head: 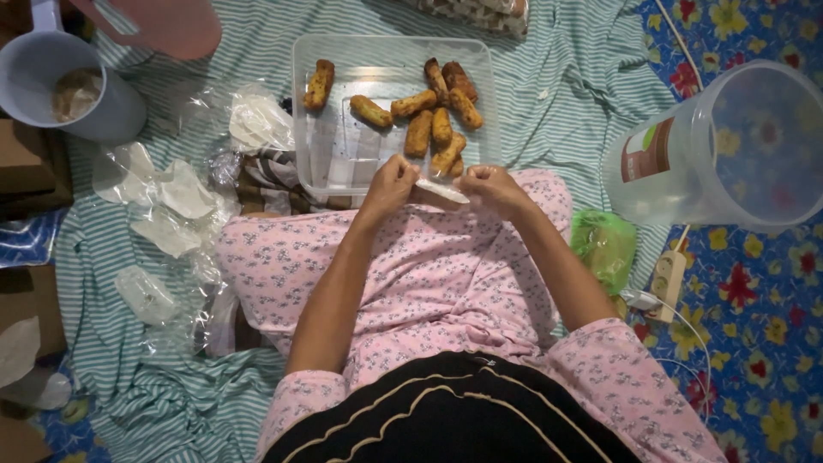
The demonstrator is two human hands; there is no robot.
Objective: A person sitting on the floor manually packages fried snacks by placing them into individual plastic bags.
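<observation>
At the far left a grey-blue jug (64, 90) stood on the striped green cloth (129, 283), with something pale brown inside it. Just right of it lay a scatter of empty clear plastic wrappers (176, 206), some crumpled, some flat.

Next came the person's left hand (390, 184), resting at the near edge of a clear plastic tray (330, 167). Its fingers were curled tight, pinching 1 end of a thin white strip (441, 190) that looked like a wrapper or a sheet of pastry; which, I could not tell. The right hand (493, 189) had the other end, its fingers likewise closed in a pinch, so the strip ran between both hands, over the person's pink flowered lap (429, 274).

The tray held about 10 golden-brown fried rolls (433, 116), 1 apart at the left, the rest bunched toward the right.

To handle the strip well, my judgement was that both pinches should keep near its ends, pulling evenly, since so thin a piece would likely tear or fold if 1 hand tugged harder.

Further right sat a crumpled green plastic bag (604, 244), then a big clear tub (729, 146) lying on its side on a blue flowered mat (754, 309).
</observation>
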